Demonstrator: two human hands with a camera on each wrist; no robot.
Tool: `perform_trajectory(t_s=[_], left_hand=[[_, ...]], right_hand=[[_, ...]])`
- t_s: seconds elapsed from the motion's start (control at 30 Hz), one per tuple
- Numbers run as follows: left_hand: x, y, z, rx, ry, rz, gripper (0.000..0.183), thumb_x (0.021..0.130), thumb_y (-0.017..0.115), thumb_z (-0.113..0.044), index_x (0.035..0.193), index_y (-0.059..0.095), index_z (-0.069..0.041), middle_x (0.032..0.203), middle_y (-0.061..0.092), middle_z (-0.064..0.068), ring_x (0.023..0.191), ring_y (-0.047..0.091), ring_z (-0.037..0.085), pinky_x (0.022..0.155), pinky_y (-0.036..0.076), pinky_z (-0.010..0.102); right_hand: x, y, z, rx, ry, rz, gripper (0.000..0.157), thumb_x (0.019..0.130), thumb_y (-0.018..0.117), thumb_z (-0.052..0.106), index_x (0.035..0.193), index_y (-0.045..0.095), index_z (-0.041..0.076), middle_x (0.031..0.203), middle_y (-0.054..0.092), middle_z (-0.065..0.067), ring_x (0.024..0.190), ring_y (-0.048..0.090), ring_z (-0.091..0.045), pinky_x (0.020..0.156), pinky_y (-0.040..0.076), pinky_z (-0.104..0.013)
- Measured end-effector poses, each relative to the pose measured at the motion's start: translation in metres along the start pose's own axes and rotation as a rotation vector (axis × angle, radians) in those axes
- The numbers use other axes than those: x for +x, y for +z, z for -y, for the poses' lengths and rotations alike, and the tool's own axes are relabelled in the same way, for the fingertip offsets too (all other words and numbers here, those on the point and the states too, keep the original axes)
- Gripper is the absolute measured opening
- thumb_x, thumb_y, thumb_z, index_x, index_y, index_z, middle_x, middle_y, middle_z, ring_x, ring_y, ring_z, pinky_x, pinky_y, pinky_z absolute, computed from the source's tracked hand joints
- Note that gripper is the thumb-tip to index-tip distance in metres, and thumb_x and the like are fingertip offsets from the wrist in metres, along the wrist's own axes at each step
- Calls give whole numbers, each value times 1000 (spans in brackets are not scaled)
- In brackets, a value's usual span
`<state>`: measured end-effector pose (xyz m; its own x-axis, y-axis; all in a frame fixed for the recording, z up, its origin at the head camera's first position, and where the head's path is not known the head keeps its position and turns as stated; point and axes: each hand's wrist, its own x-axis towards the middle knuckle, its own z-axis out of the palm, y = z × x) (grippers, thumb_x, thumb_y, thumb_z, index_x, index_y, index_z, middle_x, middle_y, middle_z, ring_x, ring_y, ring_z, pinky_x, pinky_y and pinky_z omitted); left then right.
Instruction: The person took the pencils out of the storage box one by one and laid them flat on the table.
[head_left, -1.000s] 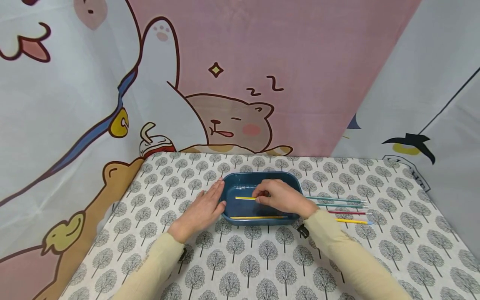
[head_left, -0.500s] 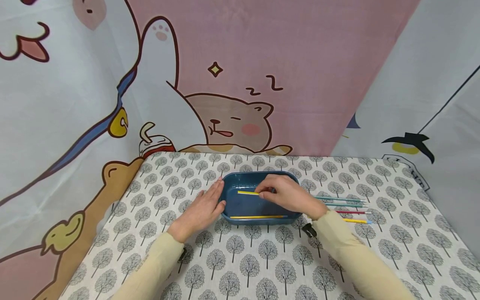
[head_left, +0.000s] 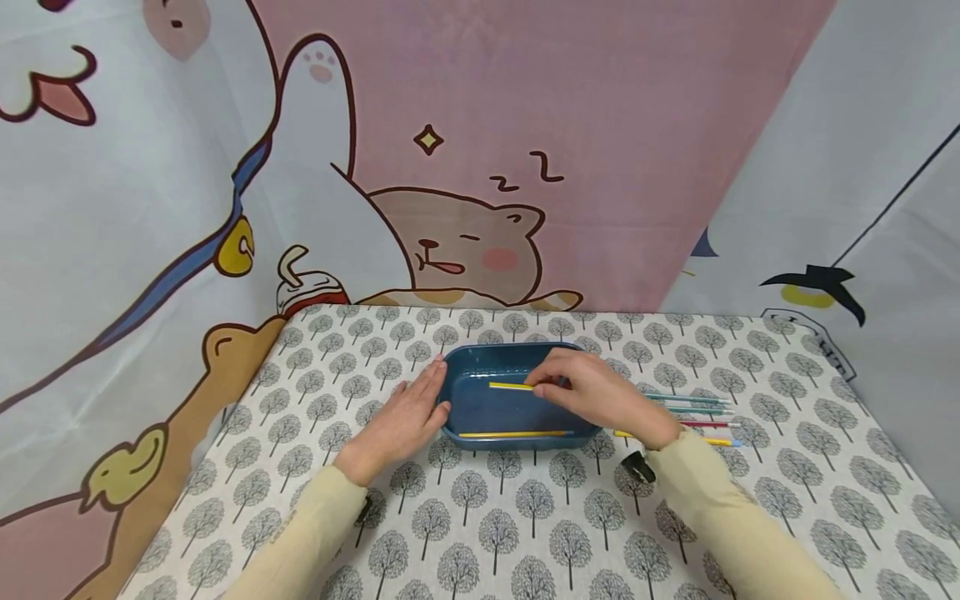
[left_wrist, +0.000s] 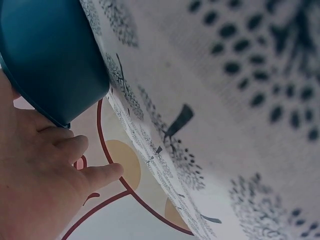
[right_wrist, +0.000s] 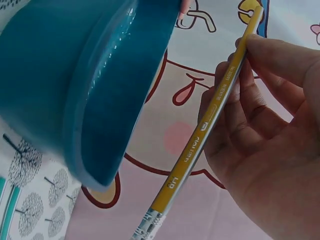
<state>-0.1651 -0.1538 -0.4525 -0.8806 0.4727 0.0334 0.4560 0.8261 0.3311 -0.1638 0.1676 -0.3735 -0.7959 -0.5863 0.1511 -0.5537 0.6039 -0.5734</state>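
Observation:
A deep blue, rounded rectangular dish point(head_left: 480, 421) stands on the tablecloth. My left hand point(head_left: 401, 421) lies at its left end with the fingers extended, touching the rim, as the left wrist view also shows. Over the dish, my right hand point(head_left: 592, 392) pinches a yellow pencil point(head_left: 512, 386) between thumb and fingers. In the right wrist view the pencil point(right_wrist: 205, 125) is held near one end, its metal-banded end pointing away from the fingers. A second yellow pencil point(head_left: 517, 434) lies in the dish along its near side.
Right of the dish, partly covered by my right forearm, lie two green pencils point(head_left: 701, 401), a red pencil point(head_left: 712, 425) and a yellow pencil point(head_left: 720, 442). The tree-print tablecloth point(head_left: 480, 525) meets a cartoon-print curtain point(head_left: 600, 167) at the back.
My right hand has moved right and slightly up in the head view, carrying the pinched pencil with it. The left hand and the dish have stayed in place.

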Motion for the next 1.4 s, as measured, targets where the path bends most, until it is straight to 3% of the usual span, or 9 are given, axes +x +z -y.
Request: perform_trajectory(t_s=[0.33, 1.13, 1.4], left_hand=[[0, 0, 0, -6, 1, -4, 66, 112, 36, -38, 165, 13, -6, 173, 11, 11, 157, 18, 30, 122, 24, 62], [0, 2, 1, -15, 2, -9, 65, 112, 40, -34, 165, 14, -7, 173, 10, 9, 158, 17, 29, 122, 24, 62], [0, 2, 1, -17, 5, -19, 65, 112, 41, -34, 165, 15, -6, 173, 13, 11, 157, 20, 31, 121, 25, 62]], right_hand=[[-20, -10, -4, -33, 21, -49, 15, 101, 70, 18, 113, 79, 19, 99, 65, 14, 74, 54, -7, 66, 48, -29], [-67, -25, -24, -110, 45, -144, 18, 95, 75, 9, 107, 78, 21, 94, 63, 16, 74, 54, -2, 64, 48, -26], [-84, -27, -32, -127, 82, -160, 17, 94, 77, 10, 108, 79, 20, 93, 64, 17, 82, 58, -2, 67, 52, -26]])
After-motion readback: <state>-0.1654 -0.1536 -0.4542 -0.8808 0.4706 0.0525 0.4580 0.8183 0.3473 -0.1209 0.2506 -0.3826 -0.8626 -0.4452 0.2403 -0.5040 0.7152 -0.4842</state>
